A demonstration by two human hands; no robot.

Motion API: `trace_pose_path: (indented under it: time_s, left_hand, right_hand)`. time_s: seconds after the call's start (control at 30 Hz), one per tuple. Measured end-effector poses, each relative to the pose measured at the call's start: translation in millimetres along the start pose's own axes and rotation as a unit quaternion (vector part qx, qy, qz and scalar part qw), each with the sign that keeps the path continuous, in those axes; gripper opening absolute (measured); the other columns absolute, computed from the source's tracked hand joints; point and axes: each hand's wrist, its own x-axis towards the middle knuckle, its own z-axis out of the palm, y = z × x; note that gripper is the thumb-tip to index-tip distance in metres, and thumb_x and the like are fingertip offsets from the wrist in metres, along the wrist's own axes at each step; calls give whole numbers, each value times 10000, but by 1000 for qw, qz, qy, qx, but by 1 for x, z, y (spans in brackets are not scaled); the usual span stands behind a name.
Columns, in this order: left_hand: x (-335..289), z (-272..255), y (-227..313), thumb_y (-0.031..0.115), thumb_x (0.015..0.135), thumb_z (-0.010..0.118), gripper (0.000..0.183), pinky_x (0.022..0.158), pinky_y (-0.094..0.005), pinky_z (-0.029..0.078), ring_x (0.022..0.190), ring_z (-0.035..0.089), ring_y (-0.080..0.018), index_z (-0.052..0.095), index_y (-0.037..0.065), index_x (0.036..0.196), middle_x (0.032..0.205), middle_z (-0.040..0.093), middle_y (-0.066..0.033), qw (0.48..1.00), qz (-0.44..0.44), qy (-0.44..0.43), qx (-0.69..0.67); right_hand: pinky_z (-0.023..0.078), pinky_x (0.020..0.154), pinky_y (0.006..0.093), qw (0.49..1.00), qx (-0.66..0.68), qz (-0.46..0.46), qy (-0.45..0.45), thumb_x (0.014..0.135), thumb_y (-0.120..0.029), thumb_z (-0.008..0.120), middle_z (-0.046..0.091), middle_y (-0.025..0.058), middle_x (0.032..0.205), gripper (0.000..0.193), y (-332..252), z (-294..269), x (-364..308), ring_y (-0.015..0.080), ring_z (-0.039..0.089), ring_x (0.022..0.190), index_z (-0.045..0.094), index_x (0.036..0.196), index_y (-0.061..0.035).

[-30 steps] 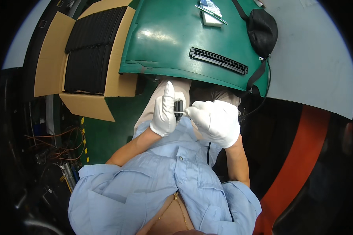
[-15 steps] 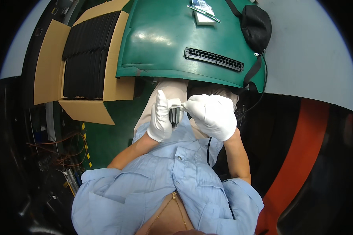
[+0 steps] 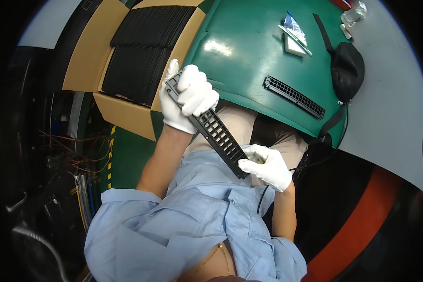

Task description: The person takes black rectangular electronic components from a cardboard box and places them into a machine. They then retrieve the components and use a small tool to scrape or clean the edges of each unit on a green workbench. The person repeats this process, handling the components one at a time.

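Observation:
A long black plastic grille point(image 3: 221, 140) with rows of square openings slants across my lap, one end far left and the other near right. My left hand point(image 3: 187, 96), in a white glove, is closed around its far end, fingers curled over the grid. At the near end, my right hand point(image 3: 267, 167), also gloved in white, grips the edge between thumb and fingers. Its fingertips are partly hidden. A second black grille point(image 3: 294, 97) of similar shape lies on the green table mat point(image 3: 239, 61), beyond my hands.
At left stands an open cardboard box point(image 3: 122, 113) packed with black pieces. A black pouch with a strap point(image 3: 347, 70) lies at the mat's right side. Farther back are a small white block point(image 3: 293, 47) and a thin rod. A dark cable runs by my right side.
The grille, earlier seen end-on between my hands, now shows its gridded face lengthwise. My left hand has gone farther out and my right nearer. The view has swung left.

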Motion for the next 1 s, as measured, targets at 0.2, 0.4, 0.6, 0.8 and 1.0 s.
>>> trace_pose_path:
  time_s: [0.2,0.4,0.6,0.8,1.0]
  left_hand:
    - [-8,-3,-9,642,1031,332,799,812,-400,495,833,590,-261,553,-90,1262,842,556,-93,947,62,243,199]
    - [-34,-59,-66,281,1055,579,305,888,-292,494,951,598,-121,567,26,1223,1031,631,-43,778,18,328,536]
    - [54,-106,-21,257,1016,602,516,986,-400,476,1102,624,-325,473,-25,1428,1248,634,-220,545,34,280,789]
    - [100,-145,18,302,991,580,472,991,-530,455,1220,517,-402,504,82,1401,1350,528,-191,153,-23,194,969]
    - [87,-123,18,315,970,613,455,958,-524,436,1179,520,-359,539,128,1379,1277,549,-128,170,120,139,968]
  right_hand:
    - [465,560,210,991,63,-95,74,870,-241,817,700,8,788,331,21,14,4,35,591,630,737,1099,-17]
    - [552,815,298,954,-73,-143,253,874,-348,786,744,162,958,428,13,18,44,191,725,867,720,1113,2]
    - [556,744,385,834,-283,-249,402,948,-330,684,705,94,916,201,5,-42,77,298,695,868,727,959,-133]
    - [535,931,428,774,-472,-159,391,854,-165,746,567,146,1340,555,16,-126,104,357,630,1142,545,1369,-127]
    - [561,850,453,764,-513,-227,319,923,-116,639,541,178,1362,485,20,-136,95,394,673,1009,508,1390,-120]
